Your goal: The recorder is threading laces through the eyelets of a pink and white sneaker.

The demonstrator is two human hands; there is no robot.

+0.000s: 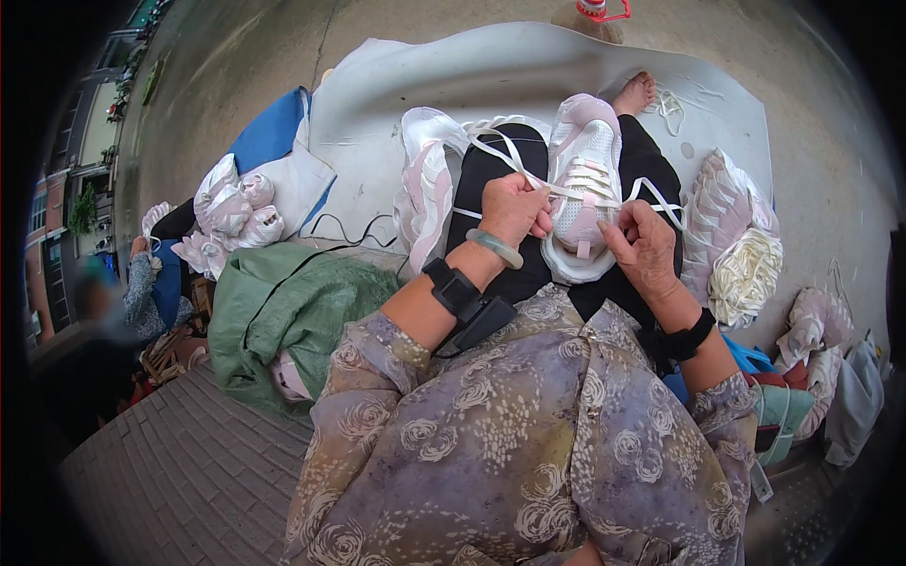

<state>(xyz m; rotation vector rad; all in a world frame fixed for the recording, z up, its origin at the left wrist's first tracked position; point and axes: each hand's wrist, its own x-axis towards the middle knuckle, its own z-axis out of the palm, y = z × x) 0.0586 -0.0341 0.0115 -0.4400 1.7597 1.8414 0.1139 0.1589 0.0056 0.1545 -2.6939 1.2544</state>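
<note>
A pink and white sneaker (582, 127) lies between my legs, its toe pointing away from me. White laces cross its front in several rows. My left hand (514, 209) is closed beside the tongue, pinching a white shoelace (511, 149) that loops up over my dark trouser leg. On the other side, my right hand (642, 247) has thumb and forefinger together at the shoe's collar edge, with a lace strand running past it to the right. Whether that strand sits between the fingertips is hard to see. Both wrists wear black straps.
More pink and white shoes (425, 189) lie left of my legs. At right are a shoe stack (719, 212) and a bundle of cream laces (746, 278). A green sack (293, 302) rests at left. A white sheet (415, 85) covers the ground; another person (142, 292) sits far left.
</note>
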